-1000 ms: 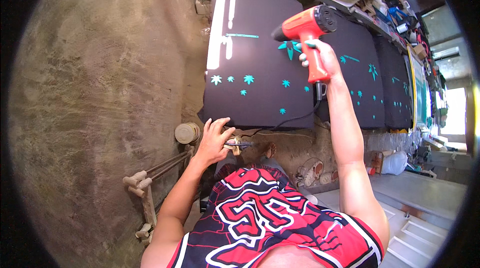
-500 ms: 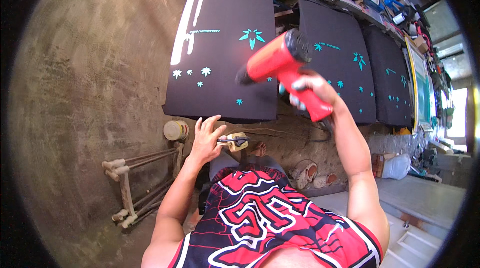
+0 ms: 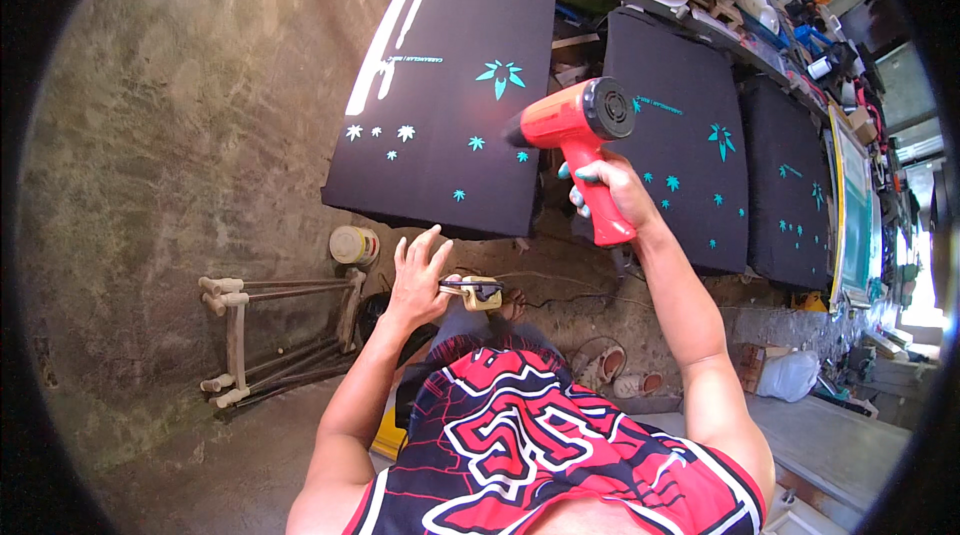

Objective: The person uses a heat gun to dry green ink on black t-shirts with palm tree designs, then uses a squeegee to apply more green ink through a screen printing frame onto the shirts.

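While right grip (image 3: 612, 185) wraps handle (image 3: 612, 227), red blower (image 3: 556, 119) juts beyond.

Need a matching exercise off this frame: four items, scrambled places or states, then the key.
Items
1. red heat gun
2. white tub
3. plastic bag
4. large leaf print

Places or states
A. to the right of the right arm
B. teal, on black fabric
C. gripped in the right hand
D. just left of the left hand

Pairs: 1-C, 2-D, 3-A, 4-B
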A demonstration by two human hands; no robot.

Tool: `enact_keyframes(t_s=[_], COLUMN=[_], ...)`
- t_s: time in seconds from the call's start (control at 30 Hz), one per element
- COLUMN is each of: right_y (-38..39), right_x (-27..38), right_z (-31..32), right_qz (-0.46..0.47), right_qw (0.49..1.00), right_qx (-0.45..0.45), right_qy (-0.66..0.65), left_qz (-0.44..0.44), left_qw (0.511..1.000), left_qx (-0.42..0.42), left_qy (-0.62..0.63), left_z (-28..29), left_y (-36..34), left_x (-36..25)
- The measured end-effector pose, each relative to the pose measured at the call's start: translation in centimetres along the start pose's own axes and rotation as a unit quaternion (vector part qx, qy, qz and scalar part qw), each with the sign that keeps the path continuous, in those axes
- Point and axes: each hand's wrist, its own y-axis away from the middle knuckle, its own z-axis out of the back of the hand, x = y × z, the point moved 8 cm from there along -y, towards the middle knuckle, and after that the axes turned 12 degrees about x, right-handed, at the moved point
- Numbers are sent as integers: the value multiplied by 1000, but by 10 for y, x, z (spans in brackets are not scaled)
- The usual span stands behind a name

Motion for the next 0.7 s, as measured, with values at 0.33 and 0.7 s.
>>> enact_keyframes(t_s=[0.33, 0.7], right_y=[29, -91], right_x=[4, 45], right_z=[28, 38], right_qz=[-46, -17], right_qw=[998, 997], right_qx=[-47, 9], right_qy=[19, 74], left_qz=[-24, -20], left_qw=[1000, 999], left_qx=[-2, 34], left_qy=[-1, 16], left_z=[-7, -5], left_y=[-24, -48], left_x=[-1, 20])
